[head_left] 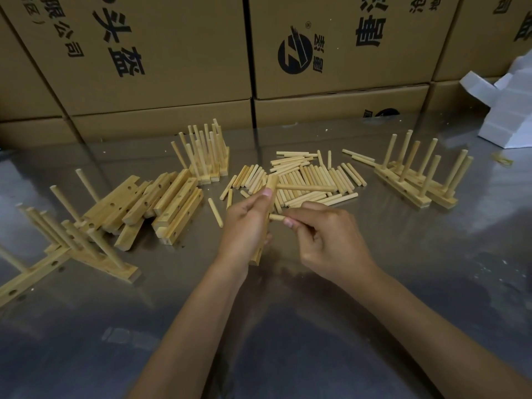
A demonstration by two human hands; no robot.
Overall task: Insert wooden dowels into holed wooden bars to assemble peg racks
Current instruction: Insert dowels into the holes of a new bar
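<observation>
My left hand (246, 226) grips a holed wooden bar (271, 182) held upright at the table's middle; most of the bar is hidden behind the fingers. One dowel (308, 187) sticks out of the bar's top to the right. My right hand (328, 240) pinches a second dowel (276, 217), whose tip touches the bar's side lower down. A loose heap of dowels (313, 174) lies just behind both hands. Bare holed bars (161, 203) are piled to the left.
Finished peg racks stand at the back centre (207, 154), at the right (417, 174) and at the near left (72, 243). Cardboard boxes (172, 53) wall off the back of the metal table (288, 326). White foam blocks (512, 105) sit at the far right.
</observation>
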